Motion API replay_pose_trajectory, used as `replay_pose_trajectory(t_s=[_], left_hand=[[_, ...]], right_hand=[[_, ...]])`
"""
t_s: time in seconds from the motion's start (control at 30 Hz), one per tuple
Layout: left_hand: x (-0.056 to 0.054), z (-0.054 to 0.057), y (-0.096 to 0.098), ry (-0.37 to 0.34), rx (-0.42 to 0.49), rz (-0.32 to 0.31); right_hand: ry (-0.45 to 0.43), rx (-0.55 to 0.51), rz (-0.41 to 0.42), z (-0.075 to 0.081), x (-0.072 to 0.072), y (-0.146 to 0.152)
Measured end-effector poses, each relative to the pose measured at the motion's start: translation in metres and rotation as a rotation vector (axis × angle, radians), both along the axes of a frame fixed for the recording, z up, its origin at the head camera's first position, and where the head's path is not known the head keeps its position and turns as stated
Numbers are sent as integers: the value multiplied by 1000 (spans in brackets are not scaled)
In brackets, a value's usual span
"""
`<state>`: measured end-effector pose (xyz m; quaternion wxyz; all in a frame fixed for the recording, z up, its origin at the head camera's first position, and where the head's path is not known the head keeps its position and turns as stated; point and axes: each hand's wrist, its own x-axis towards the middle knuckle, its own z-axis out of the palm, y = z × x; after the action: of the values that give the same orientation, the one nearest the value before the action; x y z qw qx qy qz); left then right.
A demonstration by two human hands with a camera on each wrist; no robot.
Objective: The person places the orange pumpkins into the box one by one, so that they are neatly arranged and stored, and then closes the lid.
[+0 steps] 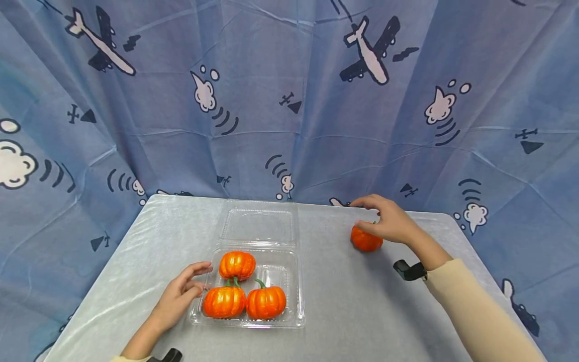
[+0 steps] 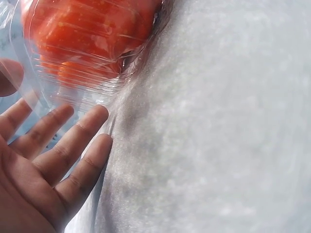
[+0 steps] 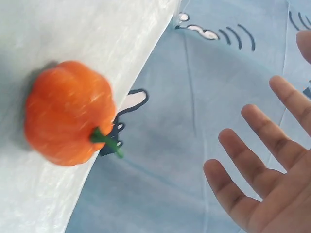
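Three small orange pumpkins with green stems, one at the back (image 1: 237, 265) and two in front (image 1: 223, 302), (image 1: 266, 302), sit in a clear plastic clamshell box (image 1: 294, 286). At the box's left wall is my left hand (image 1: 174, 296), its fingers spread and fairly straight; the left wrist view shows the fingertips (image 2: 99, 112) at or very near the ribbed plastic. A fourth pumpkin (image 3: 70, 114) stands on the table at the right. My right hand (image 1: 384, 218) hovers over that pumpkin, fingers extended; in the right wrist view a gap separates them.
The box's lid (image 1: 259, 226) lies folded back flat behind its base. A pale cloth covers the table (image 1: 334, 301), whose back edge lies just beyond the lone pumpkin. Behind hangs a blue curtain (image 1: 253, 100) printed with planes and clouds.
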<state>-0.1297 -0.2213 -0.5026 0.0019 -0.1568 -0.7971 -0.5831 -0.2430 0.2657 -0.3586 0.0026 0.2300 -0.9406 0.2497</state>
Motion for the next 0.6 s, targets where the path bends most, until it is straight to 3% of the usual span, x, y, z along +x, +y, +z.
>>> replay_pose_trajectory(t_s=[0.6], left_hand=[[0,0,-1,8,7,-8]], right_hand=[[-99,-65,-160,-33,-3,42]])
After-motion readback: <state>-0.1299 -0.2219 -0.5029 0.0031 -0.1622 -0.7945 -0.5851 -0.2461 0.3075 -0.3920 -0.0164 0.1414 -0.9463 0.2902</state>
